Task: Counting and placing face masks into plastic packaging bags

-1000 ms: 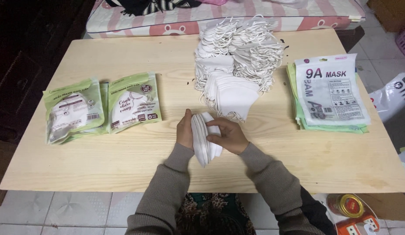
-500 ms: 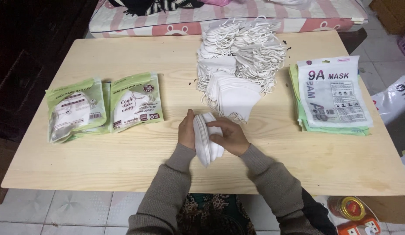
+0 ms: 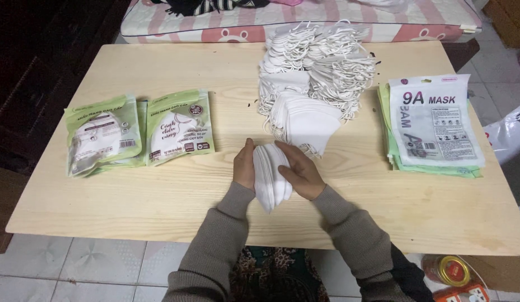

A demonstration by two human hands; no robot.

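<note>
Barely shifted, both hands, left hand [image 3: 244,168] and right hand [image 3: 300,172], clamp one mask stack [image 3: 270,178]; two green packets [image 3: 138,133] lie left.

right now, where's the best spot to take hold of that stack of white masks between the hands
Take the stack of folded white masks across its flat faces, near the middle, one side each, as the left hand and right hand do now. It stands on edge on the wooden table, so pressing from both sides should keep the layers together; a grip on the thin edges would probably let them fan out.
</note>
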